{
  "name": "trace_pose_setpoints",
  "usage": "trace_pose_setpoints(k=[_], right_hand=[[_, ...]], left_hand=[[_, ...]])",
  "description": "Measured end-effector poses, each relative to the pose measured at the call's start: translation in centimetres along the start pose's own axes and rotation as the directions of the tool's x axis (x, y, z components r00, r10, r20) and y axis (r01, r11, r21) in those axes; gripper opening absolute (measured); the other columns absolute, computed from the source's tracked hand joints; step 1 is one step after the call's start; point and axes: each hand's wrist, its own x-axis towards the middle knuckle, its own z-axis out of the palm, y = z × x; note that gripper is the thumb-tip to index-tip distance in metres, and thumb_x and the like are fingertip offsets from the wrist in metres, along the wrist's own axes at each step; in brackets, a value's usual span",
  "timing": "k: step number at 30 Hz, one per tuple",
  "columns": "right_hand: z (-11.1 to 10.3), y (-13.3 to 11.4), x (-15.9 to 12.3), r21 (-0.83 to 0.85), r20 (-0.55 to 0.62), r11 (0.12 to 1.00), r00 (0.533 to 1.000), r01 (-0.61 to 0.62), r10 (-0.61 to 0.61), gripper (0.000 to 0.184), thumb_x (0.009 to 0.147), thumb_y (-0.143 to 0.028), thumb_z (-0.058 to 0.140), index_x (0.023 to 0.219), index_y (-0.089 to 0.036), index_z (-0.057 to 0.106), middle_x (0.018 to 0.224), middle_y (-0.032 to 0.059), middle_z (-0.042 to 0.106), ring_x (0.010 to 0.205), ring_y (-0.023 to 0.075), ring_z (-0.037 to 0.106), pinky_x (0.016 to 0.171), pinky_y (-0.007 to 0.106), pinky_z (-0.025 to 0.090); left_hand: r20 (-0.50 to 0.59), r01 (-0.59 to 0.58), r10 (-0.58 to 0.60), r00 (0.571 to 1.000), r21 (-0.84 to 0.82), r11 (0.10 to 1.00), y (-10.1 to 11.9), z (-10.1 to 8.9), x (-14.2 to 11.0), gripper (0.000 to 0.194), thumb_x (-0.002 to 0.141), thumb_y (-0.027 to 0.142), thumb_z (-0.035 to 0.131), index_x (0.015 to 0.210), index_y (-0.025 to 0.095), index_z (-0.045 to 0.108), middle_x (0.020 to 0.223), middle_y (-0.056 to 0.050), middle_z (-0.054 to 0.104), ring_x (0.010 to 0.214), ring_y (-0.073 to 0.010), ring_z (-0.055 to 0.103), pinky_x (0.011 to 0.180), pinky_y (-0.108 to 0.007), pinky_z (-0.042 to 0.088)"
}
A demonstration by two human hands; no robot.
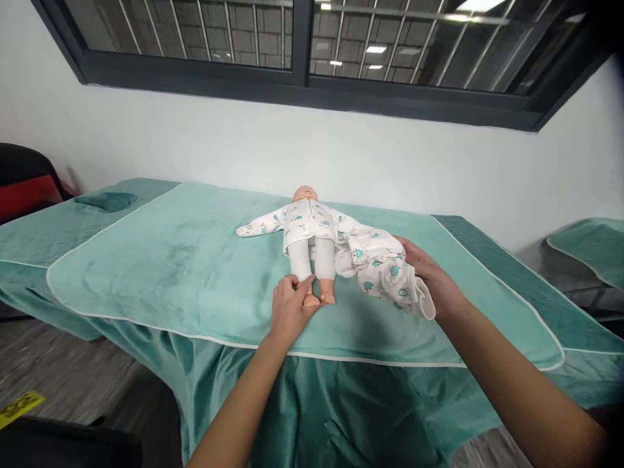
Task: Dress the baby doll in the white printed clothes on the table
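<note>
A baby doll [309,227] lies on its back on a light green towel [185,273], head toward the wall, in a white printed top and white leggings. My left hand [288,311] is closed in a pinch on the doll's left foot at the ankle. My right hand [431,276] grips a bunched white printed garment [383,268] that lies beside the doll's legs, its far end touching the doll's side.
The towel covers a padded table draped in darker green cloth [341,409], set against a white wall under a dark-framed window. A folded green cloth [104,201] lies at the table's far left. Another green-covered table [592,250] stands at the right.
</note>
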Motion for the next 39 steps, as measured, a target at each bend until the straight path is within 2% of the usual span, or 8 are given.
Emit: trace_pose_setpoints(k=[7,11,15,19,24,29,34,39], right_hand=[[2.4,1.0,-0.7,0.1,0.041,0.993,0.998,-0.06,0.056,0.066,0.065,-0.031,0.064,0.131,-0.027,0.064,0.122,0.0072,0.074,0.104,0.0345,0.071,0.085,0.048,0.056],[4.8,1.7,0.3,0.155,0.186,0.986,0.982,-0.06,0.031,0.07,0.062,-0.025,0.064,0.132,-0.024,0.062,0.124,0.0079,0.072,0.106,0.0334,0.07,0.085,0.046,0.056],[7.9,1.6,1.5,0.092,0.397,0.996,0.917,-0.016,-0.022,0.063,0.066,-0.017,0.066,0.128,-0.025,0.062,0.112,0.0045,0.073,0.089,0.0248,0.07,0.072,0.035,0.056],[10.7,0.7,2.0,-0.118,0.462,0.954,0.866,0.275,-0.192,0.07,0.074,-0.018,0.069,0.141,-0.03,0.051,0.138,0.0054,0.058,0.123,0.0264,0.059,0.098,0.04,0.053],[12.8,-0.7,1.1,-0.351,0.572,0.661,0.711,0.663,-0.41,0.078,0.083,-0.021,0.069,0.153,-0.035,0.04,0.147,0.0099,0.038,0.137,0.0283,0.045,0.109,0.047,0.048],[14.4,-3.0,0.6,-0.375,0.665,0.405,0.547,0.834,-0.508,0.065,0.087,-0.014,0.06,0.148,-0.035,0.047,0.155,0.0087,0.033,0.144,0.0312,0.036,0.112,0.054,0.043],[15.5,-5.5,1.3,-0.251,0.77,0.434,0.45,0.865,-0.452,0.067,0.083,-0.02,0.071,0.144,-0.035,0.049,0.157,0.0055,0.038,0.147,0.0308,0.032,0.119,0.056,0.033],[16.3,-6.9,1.6,-0.101,0.761,0.641,0.474,0.761,-0.443,0.059,0.077,-0.033,0.082,0.131,-0.03,0.057,0.141,0.0032,0.053,0.138,0.0269,0.046,0.118,0.051,0.034]], left_hand=[[0.086,0.169,-0.152,0.985,-0.267,0.949,0.0,-1.7,-0.1,0.053,0.075,0.038,0.08,0.125,0.028,0.07,0.115,-0.009,0.054,0.116,-0.0273,0.056,0.1,-0.043,0.046],[0.181,0.315,-0.262,0.948,-0.65,0.691,1.6,-6.1,0.5,0.033,0.087,0.045,0.069,0.113,0.026,0.072,0.122,-0.007,0.064,0.121,-0.0251,0.057,0.107,-0.038,0.043],[0.224,0.321,-0.256,0.94,-0.834,0.449,3.8,-10.4,2.2,0.044,0.093,0.049,0.061,0.131,0.027,0.063,0.131,-0.005,0.066,0.121,-0.0246,0.06,0.104,-0.035,0.047],[0.113,0.238,-0.24,0.964,-0.772,0.589,5.4,-13.0,2.9,0.053,0.085,0.042,0.073,0.135,0.028,0.06,0.142,-0.006,0.059,0.131,-0.0281,0.055,0.108,-0.037,0.046],[-0.032,0.122,-0.156,0.987,-0.479,0.87,7.0,-15.6,1.9,0.045,0.09,0.036,0.068,0.133,0.028,0.059,0.134,-0.007,0.06,0.128,-0.0272,0.056,0.107,-0.038,0.046],[-0.165,-0.027,0.0,0.986,-0.161,0.987,7.2,-18.5,2.0,0.027,0.096,0.032,0.057,0.12,0.025,0.066,0.123,-0.007,0.062,0.117,-0.0241,0.06,0.094,-0.036,0.051],[-0.31,-0.064,0.031,0.95,-0.097,0.993,7.4,-21.5,3.1,0.013,0.092,0.03,0.063,0.097,0.023,0.072,0.107,-0.004,0.067,0.101,-0.0204,0.062,0.088,-0.032,0.051],[-0.124,0.122,-0.234,0.964,-0.576,0.808,7.5,-23.9,3.3,0.018,0.089,0.038,0.068,0.096,0.022,0.072,0.081,0.0,0.066,0.071,-0.0151,0.059,0.063,-0.026,0.047]])
